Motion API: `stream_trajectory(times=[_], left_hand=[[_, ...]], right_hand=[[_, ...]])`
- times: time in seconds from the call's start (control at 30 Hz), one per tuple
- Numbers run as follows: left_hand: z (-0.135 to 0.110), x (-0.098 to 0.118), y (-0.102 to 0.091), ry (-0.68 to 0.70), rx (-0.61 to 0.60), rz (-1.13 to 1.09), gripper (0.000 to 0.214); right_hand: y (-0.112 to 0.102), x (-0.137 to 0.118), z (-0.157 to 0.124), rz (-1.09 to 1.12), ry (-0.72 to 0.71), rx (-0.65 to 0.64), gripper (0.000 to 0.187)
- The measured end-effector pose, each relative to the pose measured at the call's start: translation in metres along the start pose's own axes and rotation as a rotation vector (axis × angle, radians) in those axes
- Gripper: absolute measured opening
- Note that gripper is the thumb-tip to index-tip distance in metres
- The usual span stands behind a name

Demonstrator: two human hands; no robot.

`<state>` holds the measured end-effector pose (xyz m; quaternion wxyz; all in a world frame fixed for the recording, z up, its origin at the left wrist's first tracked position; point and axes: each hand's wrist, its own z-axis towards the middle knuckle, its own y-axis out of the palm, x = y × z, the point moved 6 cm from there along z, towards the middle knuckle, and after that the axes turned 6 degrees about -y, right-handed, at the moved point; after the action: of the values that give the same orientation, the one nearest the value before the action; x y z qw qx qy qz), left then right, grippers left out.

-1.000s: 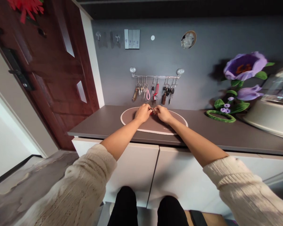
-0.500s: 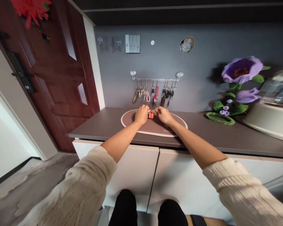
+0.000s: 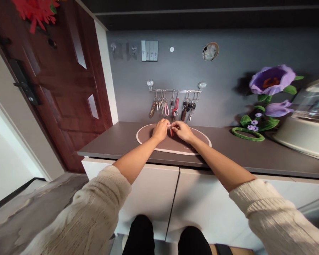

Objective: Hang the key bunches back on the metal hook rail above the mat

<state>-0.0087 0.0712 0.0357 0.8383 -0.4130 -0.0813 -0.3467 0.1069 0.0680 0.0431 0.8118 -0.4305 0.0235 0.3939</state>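
My left hand (image 3: 161, 129) and my right hand (image 3: 183, 130) meet above an oval brown mat (image 3: 175, 145) on the dark countertop (image 3: 117, 140). Both hands are closed, pinching a small key ring with a red tag (image 3: 171, 131) between their fingertips. The red tag hangs down between the two hands. On the grey wall just behind them, a chrome key rail (image 3: 175, 90) carries several bunches of keys, among them one with a red strap (image 3: 176, 105) and one with a pink loop (image 3: 166, 109).
A dark red door (image 3: 58, 81) stands at the left with a black handle (image 3: 23, 84). A purple artificial flower (image 3: 271, 92) and a pale domed appliance (image 3: 305, 124) sit on the counter's right. White cabinet doors (image 3: 151, 194) lie under the counter. Light switches (image 3: 149, 50) are on the wall.
The red tag showed broad and squarish between my hands half a second ago; now it hangs narrower. My right hand has shifted slightly toward my left. The camera view barely moved.
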Motion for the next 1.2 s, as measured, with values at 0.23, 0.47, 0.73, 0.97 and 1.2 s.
stream_trajectory(times=[0.23,0.47,0.73,0.97,1.2], left_hand=[[0.0,0.001,-0.002,0.022,0.037,-0.035,0.015],[0.0,0.002,-0.003,0.052,0.058,-0.084,0.014],[0.002,-0.002,-0.004,0.019,0.094,-0.114,0.011],[0.002,-0.003,-0.003,0.007,0.085,-0.102,0.013],[0.001,0.0,-0.003,0.017,0.053,-0.107,0.013]], right_hand=[[-0.003,-0.007,-0.003,0.163,0.007,0.013,0.016],[-0.004,-0.005,-0.002,0.2,-0.009,0.059,0.019],[-0.007,-0.005,0.0,0.188,-0.037,0.072,0.024],[-0.005,-0.002,0.002,0.184,-0.036,0.065,0.027],[-0.013,-0.002,0.001,0.159,-0.022,0.128,0.021]])
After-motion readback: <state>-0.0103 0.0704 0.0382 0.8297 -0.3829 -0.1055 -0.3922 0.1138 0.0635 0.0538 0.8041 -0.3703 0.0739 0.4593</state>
